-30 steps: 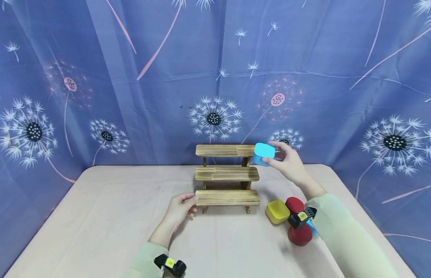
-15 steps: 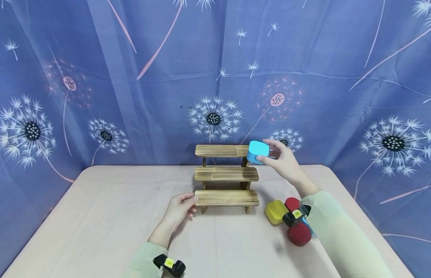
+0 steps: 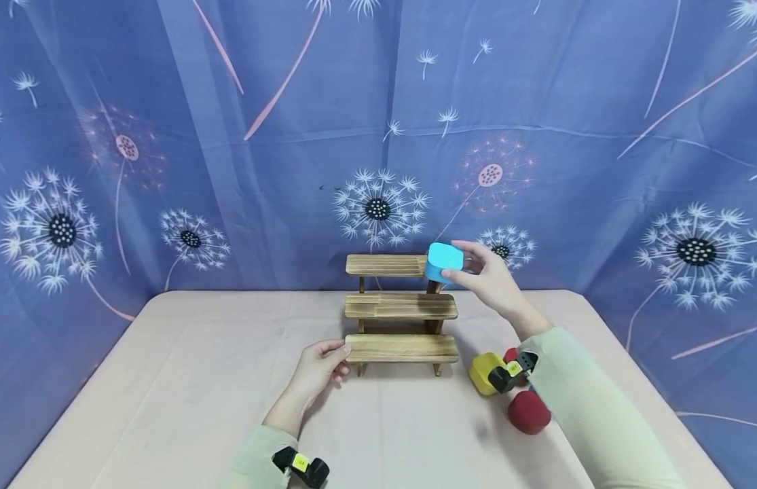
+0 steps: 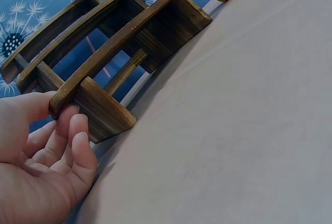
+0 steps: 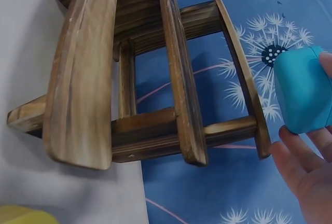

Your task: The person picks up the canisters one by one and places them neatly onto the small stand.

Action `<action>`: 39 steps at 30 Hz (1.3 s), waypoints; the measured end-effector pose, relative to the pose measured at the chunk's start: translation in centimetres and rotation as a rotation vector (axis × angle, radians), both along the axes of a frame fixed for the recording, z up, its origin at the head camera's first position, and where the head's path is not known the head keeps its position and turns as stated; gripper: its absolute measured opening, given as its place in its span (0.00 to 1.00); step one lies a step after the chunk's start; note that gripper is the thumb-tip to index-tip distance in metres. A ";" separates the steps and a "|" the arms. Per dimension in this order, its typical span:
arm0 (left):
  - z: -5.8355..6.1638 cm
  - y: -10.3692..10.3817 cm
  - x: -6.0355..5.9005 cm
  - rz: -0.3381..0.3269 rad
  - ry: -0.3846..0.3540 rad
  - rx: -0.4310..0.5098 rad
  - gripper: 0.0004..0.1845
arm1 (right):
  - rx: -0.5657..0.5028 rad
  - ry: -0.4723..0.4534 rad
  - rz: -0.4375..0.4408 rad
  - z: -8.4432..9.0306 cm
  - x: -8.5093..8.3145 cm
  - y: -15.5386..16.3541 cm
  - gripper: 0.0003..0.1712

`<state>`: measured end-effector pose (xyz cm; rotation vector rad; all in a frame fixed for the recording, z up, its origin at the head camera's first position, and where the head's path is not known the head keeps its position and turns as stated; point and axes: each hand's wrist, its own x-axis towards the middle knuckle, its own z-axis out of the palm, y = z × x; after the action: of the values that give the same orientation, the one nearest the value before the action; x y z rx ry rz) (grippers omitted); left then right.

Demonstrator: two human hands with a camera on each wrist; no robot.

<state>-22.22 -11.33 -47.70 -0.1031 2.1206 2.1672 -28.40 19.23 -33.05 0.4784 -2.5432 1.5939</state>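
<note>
A three-tier wooden stand (image 3: pixel 401 348) stands on the table against the curtain. My left hand (image 3: pixel 318 371) pinches the left end of its lowest tier between thumb and fingers, plain in the left wrist view too. Up at the right end of the top tier, my right hand (image 3: pixel 493 282) grips a light blue rounded block (image 3: pixel 444 262) by its side. In the right wrist view the blue block (image 5: pixel 302 90) is held just above the top tier, apparently apart from it. Only some fingers of that hand show there.
To the right of the stand lie a yellow block (image 3: pixel 483 373) and a red block (image 3: pixel 529 412). Another red block (image 3: pixel 511 355) is partly hidden by the right wrist strap. A blue dandelion-print curtain (image 3: pixel 280 170) closes off the back of the pale table (image 3: pixel 201 380).
My right hand has carried the blue block left and slightly up, over the right end of the top tier. The left hand and the stand have stayed put.
</note>
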 end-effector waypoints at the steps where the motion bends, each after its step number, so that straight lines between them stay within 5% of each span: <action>1: 0.1 0.0 0.0 -0.001 -0.001 0.002 0.20 | -0.001 0.001 0.002 0.1 -0.1 -0.1 0.37; 39: -0.3 -0.1 -0.2 -0.005 -0.008 -0.003 0.21 | -0.120 -0.098 0.120 0.9 -1.5 -3.9 0.38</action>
<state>-22.45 -11.41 -48.01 -0.1072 2.1180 2.1570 -29.86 15.28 -32.12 0.5628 -2.5116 1.8421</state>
